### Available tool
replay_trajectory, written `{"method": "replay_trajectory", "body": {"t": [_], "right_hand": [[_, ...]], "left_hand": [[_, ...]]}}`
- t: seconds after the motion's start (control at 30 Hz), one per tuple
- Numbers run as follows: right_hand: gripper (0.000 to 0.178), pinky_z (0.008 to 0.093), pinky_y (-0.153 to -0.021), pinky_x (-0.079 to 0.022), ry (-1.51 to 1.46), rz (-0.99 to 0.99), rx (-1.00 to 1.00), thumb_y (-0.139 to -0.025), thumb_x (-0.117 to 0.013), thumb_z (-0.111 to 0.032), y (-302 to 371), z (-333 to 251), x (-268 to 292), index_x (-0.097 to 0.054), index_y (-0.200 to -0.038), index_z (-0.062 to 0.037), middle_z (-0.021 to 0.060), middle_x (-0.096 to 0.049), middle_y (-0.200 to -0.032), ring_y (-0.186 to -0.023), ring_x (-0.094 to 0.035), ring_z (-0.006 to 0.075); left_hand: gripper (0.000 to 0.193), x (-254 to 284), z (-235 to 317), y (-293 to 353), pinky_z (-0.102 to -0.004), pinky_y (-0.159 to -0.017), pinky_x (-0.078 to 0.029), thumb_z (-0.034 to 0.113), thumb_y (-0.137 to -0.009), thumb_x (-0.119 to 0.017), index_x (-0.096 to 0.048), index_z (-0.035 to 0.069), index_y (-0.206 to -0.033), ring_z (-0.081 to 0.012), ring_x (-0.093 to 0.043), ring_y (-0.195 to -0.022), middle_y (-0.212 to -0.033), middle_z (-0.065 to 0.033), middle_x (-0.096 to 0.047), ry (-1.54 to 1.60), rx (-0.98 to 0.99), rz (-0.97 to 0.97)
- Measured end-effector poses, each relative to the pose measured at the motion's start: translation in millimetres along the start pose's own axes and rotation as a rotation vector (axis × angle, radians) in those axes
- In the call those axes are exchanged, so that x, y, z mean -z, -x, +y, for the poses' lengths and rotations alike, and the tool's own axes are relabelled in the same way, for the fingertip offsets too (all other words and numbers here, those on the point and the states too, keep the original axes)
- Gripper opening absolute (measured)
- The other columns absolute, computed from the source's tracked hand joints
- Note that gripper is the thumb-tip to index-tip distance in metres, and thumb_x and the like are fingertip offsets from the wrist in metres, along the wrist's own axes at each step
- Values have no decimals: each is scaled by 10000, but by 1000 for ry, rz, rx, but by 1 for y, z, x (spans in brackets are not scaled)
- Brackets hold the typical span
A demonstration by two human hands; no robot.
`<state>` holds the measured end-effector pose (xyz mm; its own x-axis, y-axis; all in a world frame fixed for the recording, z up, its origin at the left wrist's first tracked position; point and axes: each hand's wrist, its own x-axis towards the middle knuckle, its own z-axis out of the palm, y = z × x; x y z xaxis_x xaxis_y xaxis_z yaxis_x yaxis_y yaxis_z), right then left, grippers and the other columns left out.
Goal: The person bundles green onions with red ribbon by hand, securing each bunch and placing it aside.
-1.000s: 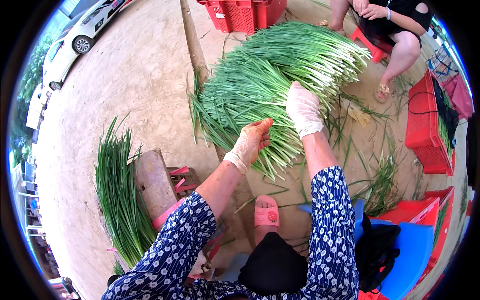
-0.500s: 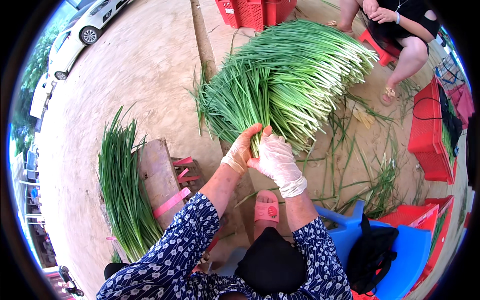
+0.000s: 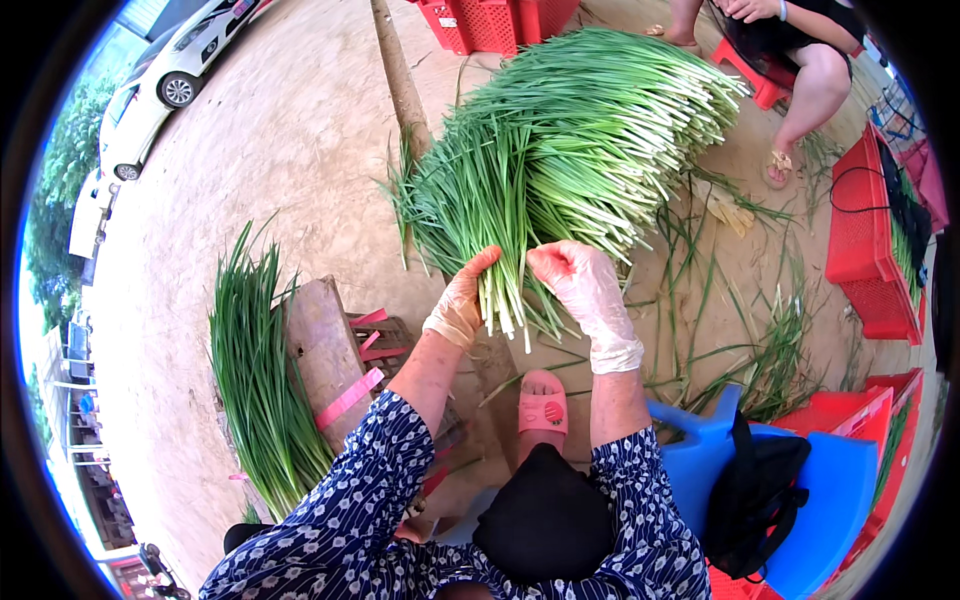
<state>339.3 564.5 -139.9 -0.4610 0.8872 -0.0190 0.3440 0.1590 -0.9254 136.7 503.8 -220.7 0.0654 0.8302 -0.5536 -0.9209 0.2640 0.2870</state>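
Observation:
My left hand (image 3: 462, 300), in a thin clear glove, is closed round a bunch of garlic chives (image 3: 503, 285), pale stem ends hanging down past the fingers. On the bunch's right side, my gloved right hand (image 3: 590, 300) has its fingertips pinched together; whatever lies between them is too small to make out. A few loose green blades slant out below that hand. Just beyond both hands spreads a large heap of garlic chives (image 3: 590, 130), green tips to the left and white stems to the right. The held bunch overlaps its near edge.
More chives (image 3: 262, 380) lie left on a wooden bench (image 3: 318, 335) with pink ribbons (image 3: 350, 397). A blue chair (image 3: 820, 500) bearing a black bag (image 3: 755, 500) stands right. Red crates (image 3: 868, 240) line the right side. A seated person (image 3: 815, 80) is at far right.
The hands have parted slightly, the right moving right off the stems. Stem ends now show below the left hand, where both hands covered them before.

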Motion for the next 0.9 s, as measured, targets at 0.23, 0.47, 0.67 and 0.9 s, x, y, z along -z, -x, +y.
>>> {"method": "replay_trajectory", "body": {"t": [0.23, 0.47, 0.67, 0.9], "right_hand": [[1179, 320, -956, -439, -270, -215, -184, -828, -637, -716, 0, 20, -55, -208, -1474, 171, 287, -596, -1186, -1132, -601, 262], [1253, 489, -1154, -240, 209, -156, -79, -766, -664, -731, 30, -3, -92, -75, -1482, 113, 357, -265, -1518, -1422, -266, 452], [1332, 382, -1172, -231, -399, -117, 174, -783, -786, -554, 64, 8, -123, 159, -1520, 30, 209, -136, -1596, -1458, -234, 346], [1103, 391, -1168, -288, -1138, -278, 117, -823, -716, -611, 78, 35, -132, -152, -1546, 1, 118, -394, -1492, -1406, -344, 246]], "left_hand": [[283, 1, -4, -5, -451, -814, -593, 231, -911, -724, -651, 47, -1113, -263, -702, -880, -1019, -122, -717, -217, -43, 148], [379, -50, -3, 40, -441, -865, -569, 159, -923, -685, -610, 25, -1269, -265, -664, -906, -1074, -118, -687, -90, 129, -10], [473, -73, -3, 86, -341, -955, -519, 147, -848, -747, -578, 73, -1283, -222, -624, -1095, -1184, -93, -658, -1295, -387, 73], [617, -59, -10, 107, -327, -884, -544, -43, -736, -783, -548, 32, -1302, -187, -633, -1073, -1215, -86, -653, -1040, -423, 65]]}}
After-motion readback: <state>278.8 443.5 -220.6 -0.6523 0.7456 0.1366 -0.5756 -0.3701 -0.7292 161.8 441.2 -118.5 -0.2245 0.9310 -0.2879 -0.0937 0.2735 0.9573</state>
